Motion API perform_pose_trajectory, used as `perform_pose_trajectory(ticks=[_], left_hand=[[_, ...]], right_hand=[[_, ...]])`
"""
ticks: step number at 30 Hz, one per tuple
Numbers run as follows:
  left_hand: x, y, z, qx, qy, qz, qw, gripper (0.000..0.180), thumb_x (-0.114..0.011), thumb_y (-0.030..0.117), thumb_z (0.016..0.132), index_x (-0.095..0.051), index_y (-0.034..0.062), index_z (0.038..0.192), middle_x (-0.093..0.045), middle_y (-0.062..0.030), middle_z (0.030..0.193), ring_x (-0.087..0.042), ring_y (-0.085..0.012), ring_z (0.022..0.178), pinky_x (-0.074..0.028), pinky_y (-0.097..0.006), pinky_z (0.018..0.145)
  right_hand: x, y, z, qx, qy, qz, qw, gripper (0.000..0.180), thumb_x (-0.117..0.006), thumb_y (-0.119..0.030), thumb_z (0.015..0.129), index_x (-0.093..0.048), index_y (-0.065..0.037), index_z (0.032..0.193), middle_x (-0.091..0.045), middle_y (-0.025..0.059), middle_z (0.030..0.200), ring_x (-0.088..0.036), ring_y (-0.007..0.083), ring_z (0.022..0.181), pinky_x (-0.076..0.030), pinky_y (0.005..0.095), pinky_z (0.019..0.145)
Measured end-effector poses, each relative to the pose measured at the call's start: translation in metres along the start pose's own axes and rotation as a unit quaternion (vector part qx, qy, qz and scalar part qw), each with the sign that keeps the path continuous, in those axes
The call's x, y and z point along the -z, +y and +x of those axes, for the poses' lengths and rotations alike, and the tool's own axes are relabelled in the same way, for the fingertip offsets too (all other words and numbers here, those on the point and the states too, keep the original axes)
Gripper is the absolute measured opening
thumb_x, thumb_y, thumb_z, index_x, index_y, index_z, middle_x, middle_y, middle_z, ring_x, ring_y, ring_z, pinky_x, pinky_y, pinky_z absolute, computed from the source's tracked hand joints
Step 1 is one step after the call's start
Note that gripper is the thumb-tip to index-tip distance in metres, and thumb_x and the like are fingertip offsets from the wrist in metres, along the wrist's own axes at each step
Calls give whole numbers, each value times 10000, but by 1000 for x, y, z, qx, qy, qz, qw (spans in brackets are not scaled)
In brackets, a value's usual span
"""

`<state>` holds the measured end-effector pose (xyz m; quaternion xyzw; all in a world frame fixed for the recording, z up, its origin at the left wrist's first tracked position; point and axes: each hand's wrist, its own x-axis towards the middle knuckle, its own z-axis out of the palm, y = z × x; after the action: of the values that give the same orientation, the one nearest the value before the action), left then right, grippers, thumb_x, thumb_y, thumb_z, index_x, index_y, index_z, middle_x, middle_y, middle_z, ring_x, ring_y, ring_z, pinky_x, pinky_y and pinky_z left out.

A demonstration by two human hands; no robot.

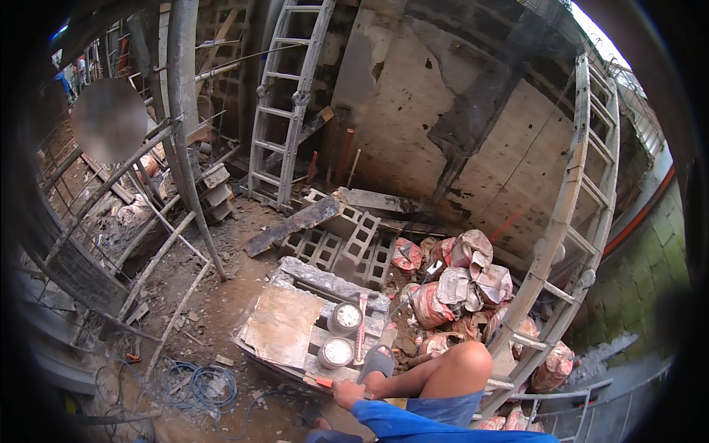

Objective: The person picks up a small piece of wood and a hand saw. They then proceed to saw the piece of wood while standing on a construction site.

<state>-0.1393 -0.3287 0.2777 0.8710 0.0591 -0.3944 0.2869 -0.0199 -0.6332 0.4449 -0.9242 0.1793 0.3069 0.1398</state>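
Note:
My right hand (347, 395), at the end of a blue sleeve (421, 419), is closed around a small thing with an orange end (324, 382). Its kind is too small to make out. Just beyond lies a low platform with a worn tan board (284, 325) on it. Two round tubs, a nearer one (336, 366) and a farther one (344, 334), hold white material. Beside them lies a narrow red-and-white strip (362, 327). My sandalled foot (379, 362) rests by the tubs, with the knee bent. My left hand is out of view.
Hollow concrete blocks (360, 240) and a plank (295, 225) lie beyond the platform. Stuffed sacks (436, 303) are piled to the right, beside a leaning ladder (572, 221). Another ladder (284, 111) stands at the back. Blue hose (210, 384) and bamboo poles (173, 284) are left.

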Motion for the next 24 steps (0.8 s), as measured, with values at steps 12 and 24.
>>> perform_pose_trajectory(ticks=[12, 24], left_hand=[[17, 43, 25, -233, 72, -26, 969, 335, -520, 306, 938, -742, 58, 898, -709, -233, 946, -683, -395, 848, -524, -537, 761], [28, 46, 22, 25, -21, 35, 999, 235, -699, 310, 803, -784, 104, 875, -758, -150, 923, -726, -335, 953, -558, -431, 910]], right_hand=[[4, 22, 2, -1, -1, 25, 1000, 328, -481, -233, 938, -629, -134, 1214, -693, 164, 1145, -679, 363, 1077, -492, 600, 832], [19, 8, -2, 0, 0, 64, 998, 328, -550, -236, 886, -642, -114, 1176, -687, 177, 1147, -686, 378, 1061, -495, 599, 831]])
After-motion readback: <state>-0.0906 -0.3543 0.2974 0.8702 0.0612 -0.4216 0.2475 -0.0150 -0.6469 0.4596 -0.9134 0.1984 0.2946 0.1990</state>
